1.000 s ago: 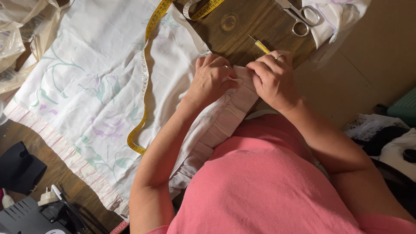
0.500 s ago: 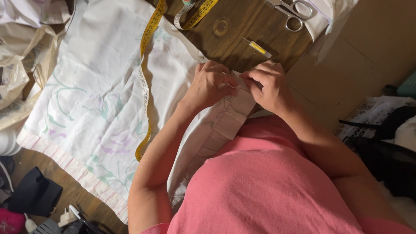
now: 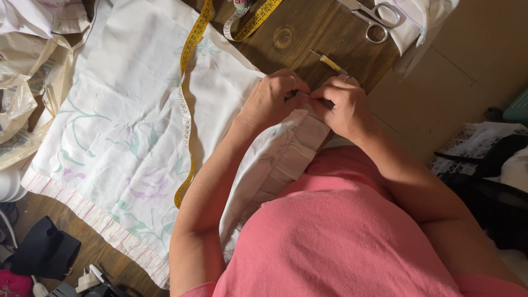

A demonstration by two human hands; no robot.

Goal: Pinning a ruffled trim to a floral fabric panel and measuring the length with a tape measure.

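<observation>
Both hands meet at the near edge of the table (image 3: 308, 33), over the frilled border of a white cloth (image 3: 126, 126) printed with pale green and purple flowers. The left hand (image 3: 270, 100) is closed, its fingers curled down onto the cloth and pinching the border. The right hand (image 3: 344, 105) is closed too, thumb and fingertips nipping the same border just beside the left, so that the two hands touch or nearly touch (the exact spot they hold is hidden under the knuckles). A ring (image 3: 347, 78) shows on a right finger.

The cloth covers most of the table's left part; its striped pink frill (image 3: 88, 212) runs along the left edge, and the border the hands hold hangs off the near edge against a pink shirt (image 3: 341, 236). A yellow tape (image 3: 187, 104) lies down the cloth from the far edge, its other end looped on the bare wood. Just beyond the right hand lies a small yellow-handled tool (image 3: 331, 63), too small to identify. Scissors (image 3: 377, 16) lie at the far right corner, partly on a white rag (image 3: 426, 22). A clear bag (image 3: 16, 104) sits off the left edge.
</observation>
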